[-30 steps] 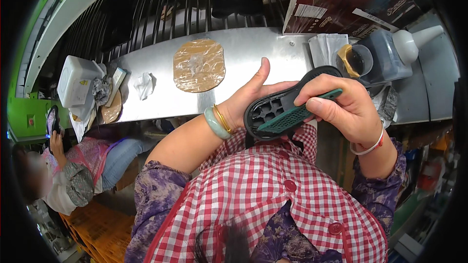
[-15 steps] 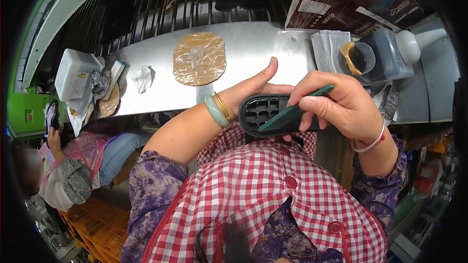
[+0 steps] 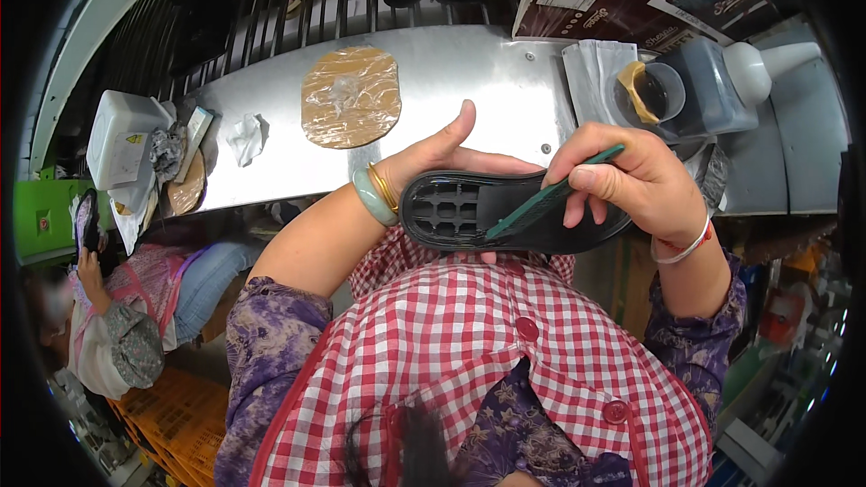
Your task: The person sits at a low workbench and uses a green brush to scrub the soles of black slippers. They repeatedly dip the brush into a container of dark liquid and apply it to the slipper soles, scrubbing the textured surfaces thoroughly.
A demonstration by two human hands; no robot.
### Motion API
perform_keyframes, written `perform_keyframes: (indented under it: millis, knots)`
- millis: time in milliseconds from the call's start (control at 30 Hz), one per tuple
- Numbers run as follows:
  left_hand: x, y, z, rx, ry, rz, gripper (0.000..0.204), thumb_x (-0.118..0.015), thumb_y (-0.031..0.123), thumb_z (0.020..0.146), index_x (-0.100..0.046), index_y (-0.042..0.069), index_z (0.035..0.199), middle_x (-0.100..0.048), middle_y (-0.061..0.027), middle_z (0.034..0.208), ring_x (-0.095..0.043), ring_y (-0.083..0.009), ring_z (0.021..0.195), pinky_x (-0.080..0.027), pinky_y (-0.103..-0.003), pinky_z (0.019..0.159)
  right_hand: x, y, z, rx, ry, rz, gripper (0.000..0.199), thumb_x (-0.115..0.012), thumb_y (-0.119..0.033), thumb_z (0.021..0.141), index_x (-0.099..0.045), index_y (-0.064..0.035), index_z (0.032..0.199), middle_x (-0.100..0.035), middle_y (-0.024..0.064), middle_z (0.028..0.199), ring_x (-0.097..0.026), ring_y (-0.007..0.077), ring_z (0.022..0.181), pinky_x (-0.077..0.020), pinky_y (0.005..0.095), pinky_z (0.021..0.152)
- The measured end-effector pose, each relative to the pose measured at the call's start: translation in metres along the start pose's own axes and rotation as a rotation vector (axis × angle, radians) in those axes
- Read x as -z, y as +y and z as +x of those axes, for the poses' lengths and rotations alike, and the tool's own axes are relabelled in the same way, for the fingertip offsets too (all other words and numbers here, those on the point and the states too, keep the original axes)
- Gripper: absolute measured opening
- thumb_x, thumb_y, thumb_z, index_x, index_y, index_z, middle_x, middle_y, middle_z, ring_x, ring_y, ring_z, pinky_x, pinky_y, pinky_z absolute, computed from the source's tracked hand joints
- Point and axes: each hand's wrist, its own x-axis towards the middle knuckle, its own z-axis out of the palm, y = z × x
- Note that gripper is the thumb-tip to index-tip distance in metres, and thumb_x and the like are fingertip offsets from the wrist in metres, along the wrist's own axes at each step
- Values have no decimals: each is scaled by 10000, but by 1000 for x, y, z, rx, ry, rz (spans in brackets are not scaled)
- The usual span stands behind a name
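A black shoe sole (image 3: 519,203) lies across my left hand (image 3: 442,155), its hollow side up and its heel end, with a grid of pockets, toward the left. My left fingers support it from beneath, while the thumb sticks up clear of it. My right hand (image 3: 622,171) pinches a thin, flat green stick (image 3: 532,212) between thumb and fingers. The stick slants down to the left, its tip at the near inner edge of the sole beside the grid. Whether bristles are on that tip I cannot tell. My right hand covers part of the sole's right half.
On the metal bench (image 3: 478,63) lie a plastic-wrapped cardboard piece (image 3: 350,95) and crumpled paper (image 3: 245,140). A cup of dark liquid (image 3: 663,90) and a spouted bottle (image 3: 722,81) stand right, before a dark red box (image 3: 622,0). A white container (image 3: 126,140) stands left, near a seated co-worker (image 3: 135,307).
The sole has shifted left and turned flatter, showing more of its length. The stick's tip stays by the near edge, now right of the grid. My view has shifted slightly.
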Motion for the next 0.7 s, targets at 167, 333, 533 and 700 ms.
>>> perform_keyframes:
  millis: [167,333,533,700]
  knots:
    - [13,-4,-6,-47,-63,30,1070,-192,814,799,-346,-77,1370,-394,-272,1371,-483,-360,1219,-538,-502,838,7,9,-13,6,47,48,125,-558,-105,921,-631,-9,954,-610,45,886,-636,106,667,-448,191,530]
    - [9,-5,-9,-26,-13,-32,1062,-199,799,810,-297,-89,1384,-381,-265,1382,-519,-372,1175,-575,-495,725,17,25,-30,-27,98,12,112,-562,-79,912,-638,-8,953,-623,48,889,-638,108,683,-453,192,545]
    - [10,24,-24,-360,41,29,633,-385,421,946,-288,21,1427,-413,-240,1371,-552,-337,1137,-513,-524,860,50,34,-49,377,759,34,180,-556,-166,948,-616,-13,1021,-634,43,896,-627,97,709,-458,192,606]
    - [34,42,-39,-806,214,226,582,-570,157,870,-355,70,1404,-461,-157,1367,-424,-296,1283,-304,-449,1094,97,55,-46,355,1149,-135,201,-559,-216,949,-640,-43,1010,-644,10,928,-622,72,714,-450,192,606]
